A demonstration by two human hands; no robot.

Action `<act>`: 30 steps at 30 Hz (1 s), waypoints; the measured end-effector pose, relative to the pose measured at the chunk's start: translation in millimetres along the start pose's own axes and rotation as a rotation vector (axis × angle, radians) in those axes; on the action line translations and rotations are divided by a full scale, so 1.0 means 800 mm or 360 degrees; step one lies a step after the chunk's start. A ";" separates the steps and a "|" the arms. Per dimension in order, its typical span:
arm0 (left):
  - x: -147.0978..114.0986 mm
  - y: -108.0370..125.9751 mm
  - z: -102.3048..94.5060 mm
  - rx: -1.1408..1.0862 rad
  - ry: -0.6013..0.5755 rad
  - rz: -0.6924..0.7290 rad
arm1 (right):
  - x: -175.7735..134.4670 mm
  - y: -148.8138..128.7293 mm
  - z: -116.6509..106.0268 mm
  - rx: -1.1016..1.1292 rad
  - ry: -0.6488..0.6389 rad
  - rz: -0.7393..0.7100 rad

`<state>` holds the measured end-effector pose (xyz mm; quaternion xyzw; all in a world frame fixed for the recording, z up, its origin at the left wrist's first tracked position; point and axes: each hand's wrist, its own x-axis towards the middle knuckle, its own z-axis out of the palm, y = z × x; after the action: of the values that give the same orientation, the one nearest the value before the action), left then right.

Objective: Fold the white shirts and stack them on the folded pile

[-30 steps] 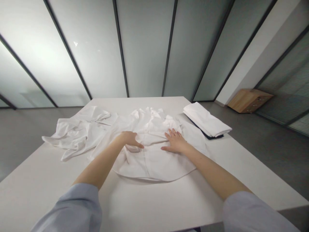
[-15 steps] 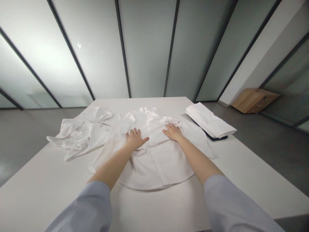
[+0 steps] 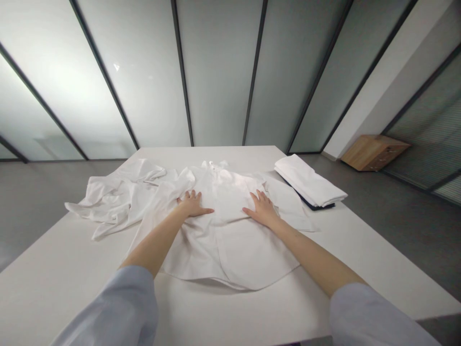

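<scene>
While a white shirt (image 3: pixel 252 254) lay on the table (image 3: pixel 234 317) with its rounded end nearest the person, its length ran straight away, directly beneath both hands. The left hand (image 3: pixel 191 205) and right hand (image 3: pixel 262 210) rested on it open, gripping nothing, either side of its centre line, neither clearly nearer. A crumpled white garment (image 3: pixel 118 197) lay left, a folded white stack (image 3: pixel 309 180) right; beyond stood a wooden cabinet (image 3: pixel 372 153), contents hidden.

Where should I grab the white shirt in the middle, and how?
Probably by its curved bottom hem, pinched toward both ends, coming from the person's side of the table. The shirt lies spread out, and that hem is its loose edge nearest the person.
</scene>
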<state>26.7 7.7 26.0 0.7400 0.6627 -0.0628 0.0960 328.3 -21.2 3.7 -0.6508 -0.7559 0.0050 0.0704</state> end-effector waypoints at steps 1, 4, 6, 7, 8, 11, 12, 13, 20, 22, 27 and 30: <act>-0.006 0.000 -0.004 0.0010 -0.0011 0.0044 | -0.002 0.002 -0.001 0.0021 0.0009 0.0027; -0.019 0.000 -0.019 0.0084 -0.0069 0.0131 | -0.006 0.008 -0.006 0.0020 -0.0008 -0.0097; -0.020 0.001 -0.026 0.0155 -0.0040 0.0146 | -0.007 0.013 -0.009 0.0004 0.0023 -0.0252; -0.019 0.003 -0.027 0.0178 0.0009 0.0148 | -0.006 0.016 -0.010 0.0012 0.0048 -0.0319; -0.016 0.004 -0.026 0.0184 0.0072 0.0157 | -0.005 0.019 -0.010 0.0033 0.0064 -0.0369; -0.006 0.010 -0.012 0.0125 0.0211 0.0210 | 0.009 0.029 -0.006 0.0109 0.0004 -0.0418; -0.002 0.013 -0.005 0.0099 0.0230 0.0216 | 0.016 0.031 -0.004 0.0118 -0.0038 -0.0395; 0.002 0.015 0.002 0.0079 0.0246 0.0203 | 0.023 0.033 -0.002 0.0120 -0.0071 -0.0343; 0.036 0.021 0.025 -0.0006 0.0394 0.0102 | 0.075 0.025 0.000 0.0134 -0.0108 -0.0006; 0.041 0.021 0.023 -0.0017 0.0403 0.0104 | 0.079 0.024 0.004 0.0167 -0.0065 -0.0029; 0.041 0.020 0.020 0.0006 0.0394 0.0109 | 0.065 0.043 0.019 0.0475 0.0469 0.0247; 0.041 0.020 0.021 0.0046 0.0393 0.0092 | 0.046 0.056 0.018 0.0628 0.0524 0.0468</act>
<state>46.7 33.7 3.3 0.7622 0.6470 0.0221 0.0048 365.6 23.3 -11.2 -0.7191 -0.6164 0.0565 0.3158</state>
